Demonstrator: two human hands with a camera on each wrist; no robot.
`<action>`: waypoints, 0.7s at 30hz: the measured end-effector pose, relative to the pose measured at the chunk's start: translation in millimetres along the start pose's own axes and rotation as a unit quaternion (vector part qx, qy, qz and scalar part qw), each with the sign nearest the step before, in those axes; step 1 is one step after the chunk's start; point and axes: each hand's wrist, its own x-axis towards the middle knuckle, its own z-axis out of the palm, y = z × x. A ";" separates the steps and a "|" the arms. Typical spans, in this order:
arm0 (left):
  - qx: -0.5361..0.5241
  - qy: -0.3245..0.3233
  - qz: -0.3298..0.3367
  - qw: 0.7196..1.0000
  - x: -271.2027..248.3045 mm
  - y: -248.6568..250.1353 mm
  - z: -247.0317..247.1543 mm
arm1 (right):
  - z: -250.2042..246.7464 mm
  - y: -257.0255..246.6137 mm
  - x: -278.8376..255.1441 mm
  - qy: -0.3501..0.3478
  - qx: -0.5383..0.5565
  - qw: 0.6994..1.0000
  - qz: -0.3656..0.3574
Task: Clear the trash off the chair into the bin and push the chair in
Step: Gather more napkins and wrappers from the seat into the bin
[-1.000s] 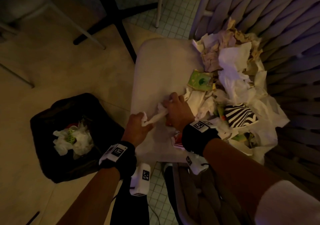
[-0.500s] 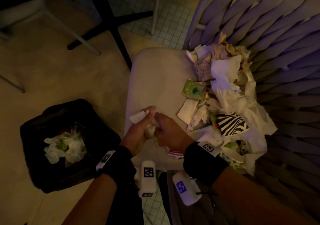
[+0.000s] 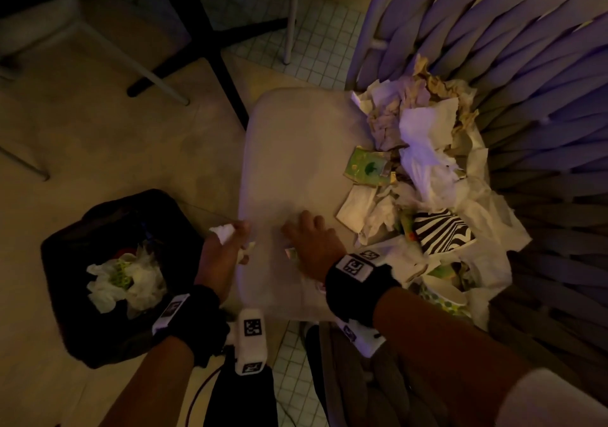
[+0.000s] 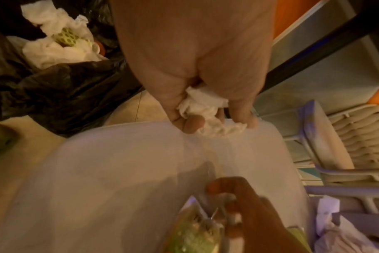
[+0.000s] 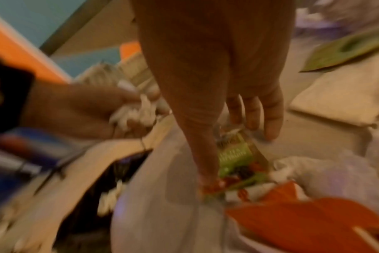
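Observation:
The chair's pale seat cushion (image 3: 296, 163) carries a heap of crumpled napkins (image 3: 424, 150), a green packet (image 3: 367, 166) and a zebra-print paper (image 3: 441, 229) along its right side. My left hand (image 3: 230, 239) hovers at the seat's left edge and grips a crumpled white tissue (image 4: 201, 104). Beside it on the floor stands the bin (image 3: 82, 338) with a black bag, holding white paper (image 3: 128, 278). My right hand (image 3: 304, 229) rests on the seat, its fingers (image 5: 255, 116) fairly straight over a green wrapper (image 5: 236, 150) with the thumb along it.
A paper cup with green dots (image 3: 441, 291) lies at the seat's near right. Orange paper (image 5: 303, 214) lies close under my right wrist. A black table leg (image 3: 210, 48) and another chair's legs (image 3: 144, 61) stand beyond the seat. The woven chair back (image 3: 543, 130) curves round the right.
Both hands were together on the white tissue. Now they are apart: the left keeps the tissue at the seat's bin side, the right has gone back onto the seat over the green wrapper.

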 end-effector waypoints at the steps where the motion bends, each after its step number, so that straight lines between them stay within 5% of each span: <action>1: 0.006 -0.017 0.002 1.000 -1.7 -0.7 -0.3 | 3.3 -3.3 1.5 0.022 -0.027 0.999 -0.006; 5: 0.013 -0.026 0.005 1.000 -2.5 -0.2 0.9 | 4.6 3.5 6.3 -0.052 -0.001 0.999 -0.016; 7: 0.015 -0.026 0.003 1.000 -1.1 1.6 2.1 | 0.0 13.2 5.5 -0.058 0.102 0.992 0.034; 14: 0.007 -0.031 0.000 0.999 4.9 6.0 10.9 | -29.7 69.9 4.5 0.096 0.162 0.947 0.259; 21: 0.005 -0.049 0.009 0.999 0.1 9.0 7.9 | -17.4 85.6 4.8 0.109 0.021 0.968 0.227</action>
